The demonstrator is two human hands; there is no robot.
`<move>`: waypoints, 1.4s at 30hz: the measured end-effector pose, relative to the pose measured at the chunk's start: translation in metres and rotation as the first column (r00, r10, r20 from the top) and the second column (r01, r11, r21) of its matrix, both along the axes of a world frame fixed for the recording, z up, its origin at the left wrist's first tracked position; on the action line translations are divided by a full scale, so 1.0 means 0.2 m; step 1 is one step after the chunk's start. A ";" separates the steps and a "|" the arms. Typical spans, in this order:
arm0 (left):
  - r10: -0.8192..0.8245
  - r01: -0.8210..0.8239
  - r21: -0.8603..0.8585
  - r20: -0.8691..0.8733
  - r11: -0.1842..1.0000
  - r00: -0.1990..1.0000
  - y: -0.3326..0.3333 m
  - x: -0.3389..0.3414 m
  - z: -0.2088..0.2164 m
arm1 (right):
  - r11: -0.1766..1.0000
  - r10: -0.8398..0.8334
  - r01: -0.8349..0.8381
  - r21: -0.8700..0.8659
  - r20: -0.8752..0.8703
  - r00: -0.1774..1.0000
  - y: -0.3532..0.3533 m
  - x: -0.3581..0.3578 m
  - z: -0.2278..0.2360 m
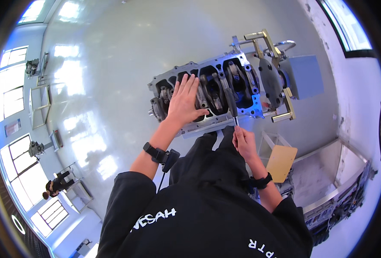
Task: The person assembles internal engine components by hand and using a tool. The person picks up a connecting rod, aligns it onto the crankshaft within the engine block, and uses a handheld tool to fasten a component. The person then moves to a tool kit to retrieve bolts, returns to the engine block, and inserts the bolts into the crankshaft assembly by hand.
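An engine block lies in front of me with its crankshaft side up, showing bearing caps and dark crank openings. My left hand rests flat on its left part, fingers stretched and thumb out to the side, with nothing in it. At the block's near edge my right hand is closed around the silver shaft of a black-handled tool. The tool's black handle points away from me and lies over the bearing caps right of the middle. Its other end is hidden in my fist, so its exact kind cannot be told.
The block's right end joins a stand with a round dark plate, brass-coloured bars and a grey box. Near right are a tan board and a metal-framed bench with engine parts. A person is far left.
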State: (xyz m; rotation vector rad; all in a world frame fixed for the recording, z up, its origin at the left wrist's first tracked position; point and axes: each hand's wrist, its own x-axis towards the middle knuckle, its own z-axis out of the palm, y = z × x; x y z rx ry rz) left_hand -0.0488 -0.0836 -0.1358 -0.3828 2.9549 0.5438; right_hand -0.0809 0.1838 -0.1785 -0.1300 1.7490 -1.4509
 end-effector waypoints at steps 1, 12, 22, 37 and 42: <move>0.011 -0.012 -0.011 -0.013 1.000 1.000 -0.01 0.02 0.02 | 1.000 0.012 -0.012 -0.003 -0.021 1.000 0.00 0.00 0.02; 0.618 -0.530 0.471 -0.041 0.705 0.785 -0.67 0.73 -0.27 | 0.983 -0.144 0.160 0.092 -0.167 0.975 0.18 0.33 0.19; 0.068 0.021 0.309 -0.276 0.951 0.959 -0.54 0.72 -0.18 | 0.843 -0.502 0.520 0.135 -0.147 0.852 0.49 1.02 0.36; -0.336 0.297 -0.159 -0.519 0.941 0.786 -0.64 0.71 -0.32 | 0.067 -0.723 0.914 0.400 -0.612 0.321 1.07 2.08 0.47; -0.367 0.316 -0.194 -0.602 0.929 0.710 -0.20 0.65 -0.10 | -0.586 -0.598 0.712 0.387 -0.799 -0.057 1.54 3.01 0.35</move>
